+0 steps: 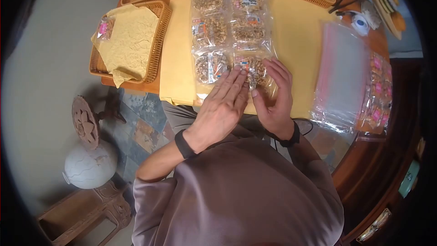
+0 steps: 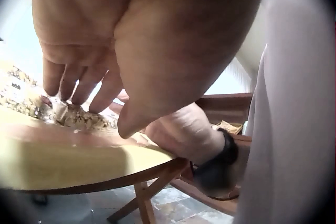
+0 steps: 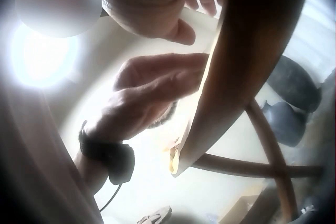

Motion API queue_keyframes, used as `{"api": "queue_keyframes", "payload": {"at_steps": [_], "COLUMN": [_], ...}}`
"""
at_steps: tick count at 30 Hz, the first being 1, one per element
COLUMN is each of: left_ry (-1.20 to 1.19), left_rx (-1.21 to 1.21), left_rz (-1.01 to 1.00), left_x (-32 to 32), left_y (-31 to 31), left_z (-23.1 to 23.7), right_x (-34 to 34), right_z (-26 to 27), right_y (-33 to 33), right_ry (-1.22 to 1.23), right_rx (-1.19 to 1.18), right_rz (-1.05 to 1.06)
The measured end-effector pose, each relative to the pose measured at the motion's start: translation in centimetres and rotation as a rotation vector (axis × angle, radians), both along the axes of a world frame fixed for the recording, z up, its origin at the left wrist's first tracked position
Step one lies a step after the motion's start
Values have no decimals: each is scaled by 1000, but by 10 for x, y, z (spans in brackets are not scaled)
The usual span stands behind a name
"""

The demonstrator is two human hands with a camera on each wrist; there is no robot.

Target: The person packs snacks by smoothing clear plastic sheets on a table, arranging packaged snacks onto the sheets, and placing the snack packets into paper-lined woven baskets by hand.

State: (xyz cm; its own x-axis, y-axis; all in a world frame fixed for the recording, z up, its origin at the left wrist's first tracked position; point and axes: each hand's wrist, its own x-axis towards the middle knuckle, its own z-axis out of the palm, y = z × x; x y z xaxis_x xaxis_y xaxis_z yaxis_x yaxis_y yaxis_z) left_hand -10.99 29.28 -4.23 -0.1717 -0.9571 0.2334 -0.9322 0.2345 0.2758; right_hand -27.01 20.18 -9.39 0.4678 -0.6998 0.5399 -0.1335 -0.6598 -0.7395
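Observation:
Packets of a nutty, puffed-grain snack lie in two columns inside a large clear plastic bag (image 1: 228, 48) on the yellow cloth. My left hand (image 1: 218, 105) reaches over the nearest right packet (image 1: 257, 69), fingers straight together, fingertips resting on its wrapper. At that packet's right side is my right hand (image 1: 277, 93), its fingers spread in a loose curve along the edge and the thumb near the lower corner. The left wrist view shows the left palm (image 2: 105, 19) above the packets, fingertips down on them. In the right wrist view the table edge hides most of the packets.
A wicker basket (image 1: 160, 41) with yellow cloth and one pink-labelled packet stands at left. Two more baskets of packets line the back. Flat clear bags (image 1: 341, 75) are stacked at right, beside pink-labelled packets (image 1: 378, 91). The table's front edge (image 1: 182, 102) is close to my body.

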Motion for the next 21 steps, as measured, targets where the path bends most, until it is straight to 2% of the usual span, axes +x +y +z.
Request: {"api": "queue_keyframes", "payload": {"at_steps": [4, 7, 9, 10, 13, 15, 21], "left_ry": [118, 19, -16, -13, 48, -40, -10], "left_rx": [-15, -19, -27, -25, -14, 52, 34], "left_rz": [-73, -36, 123, 122, 52, -31, -71], "left_x": [0, 2, -2, -3, -3, -5, 1], "left_y": [5, 8, 7, 4, -12, -19, 9], "left_z": [-5, -8, -9, -9, -10, -22, -20], "right_x": [0, 0, 0, 0, 1, 0, 0], "right_z": [-3, -1, -4, -6, -7, -9, -10], "right_y": [1, 2, 1, 1, 0, 0, 1], "right_ry": [-58, -39, -79, -75, -92, -107, -131], "right_rx": [26, 101, 164, 165, 176, 201, 270], "right_rz": [-16, -29, -15, -17, -7, -8, 12]}}
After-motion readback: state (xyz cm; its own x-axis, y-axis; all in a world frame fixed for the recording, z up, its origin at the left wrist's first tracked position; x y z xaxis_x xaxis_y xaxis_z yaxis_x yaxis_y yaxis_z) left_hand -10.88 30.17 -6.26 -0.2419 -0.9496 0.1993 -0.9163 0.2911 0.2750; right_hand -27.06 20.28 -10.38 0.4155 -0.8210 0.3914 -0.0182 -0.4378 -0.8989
